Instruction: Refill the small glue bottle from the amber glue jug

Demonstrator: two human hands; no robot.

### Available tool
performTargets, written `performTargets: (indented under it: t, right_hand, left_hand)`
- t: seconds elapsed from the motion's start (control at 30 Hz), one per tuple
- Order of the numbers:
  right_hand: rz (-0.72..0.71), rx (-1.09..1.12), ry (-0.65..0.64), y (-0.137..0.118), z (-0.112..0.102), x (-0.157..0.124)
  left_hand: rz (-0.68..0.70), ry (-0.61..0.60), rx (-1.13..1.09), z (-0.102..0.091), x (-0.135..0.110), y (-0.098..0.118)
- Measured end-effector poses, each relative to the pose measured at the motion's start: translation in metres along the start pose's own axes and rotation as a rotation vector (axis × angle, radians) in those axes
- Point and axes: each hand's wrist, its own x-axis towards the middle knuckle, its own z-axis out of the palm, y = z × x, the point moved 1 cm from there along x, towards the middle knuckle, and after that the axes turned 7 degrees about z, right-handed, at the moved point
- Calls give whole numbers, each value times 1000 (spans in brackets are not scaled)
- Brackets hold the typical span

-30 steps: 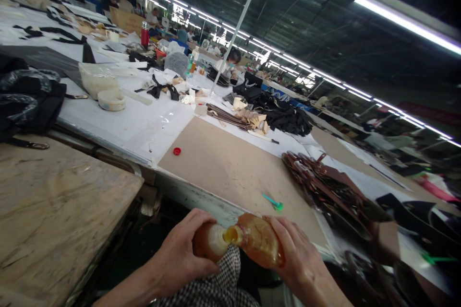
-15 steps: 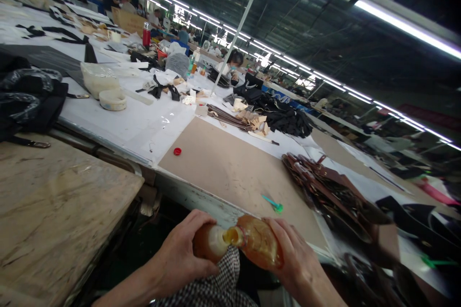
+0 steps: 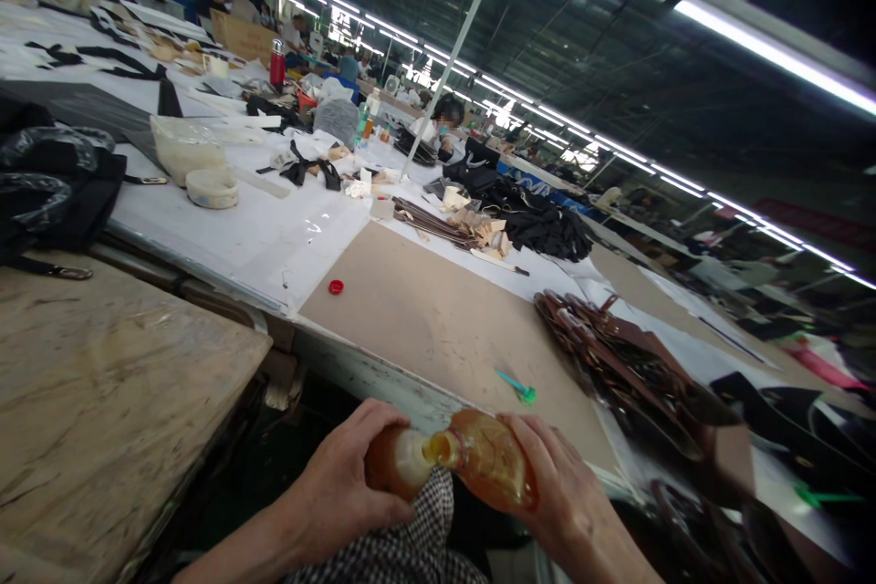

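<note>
Fingers of my left hand (image 3: 349,484) wrap round an amber bottle with a whitish top (image 3: 401,464), held low in front of my checked clothing. My right hand (image 3: 557,493) grips a larger clear bottle of amber liquid (image 3: 493,465), tilted so its open neck points left and meets the mouth of the first bottle. Whether liquid is flowing between them I cannot make out. On the brown board beyond lie a red cap (image 3: 336,287) and a green nozzle cap with a thin blue-green stem (image 3: 520,389).
A brown board (image 3: 424,301) covers part of the white table. Brown leather pieces (image 3: 616,365) are heaped at the right, black pieces (image 3: 540,219) farther back. A roll of tape (image 3: 212,189) and a stained work surface (image 3: 116,383) are at the left. A person (image 3: 444,119) sits beyond the pole.
Both bottles stay almost exactly where they were, mouth to mouth, in my two hands. The view has shifted very slightly.
</note>
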Motion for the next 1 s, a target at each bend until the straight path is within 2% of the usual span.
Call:
performTargets:
  t: [0.2, 0.33, 0.53, 0.83, 1.0]
  right_hand:
    - [-7, -20, 27, -1, -2, -1]
    - [18, 1, -5, -2, -3, -3]
    - [59, 26, -44, -7, -3, -7]
    - [202, 172, 43, -17, 19, -16]
    - [168, 153, 61, -16, 26, -20]
  left_hand:
    - [-13, 0, 76, -2, 0, 7]
    - [-27, -2, 151, -4, 0, 13]
    - [-10, 2, 144, -5, 1, 11]
    - [-20, -21, 114, -8, 3, 22]
    - [-12, -13, 145, -8, 4, 21]
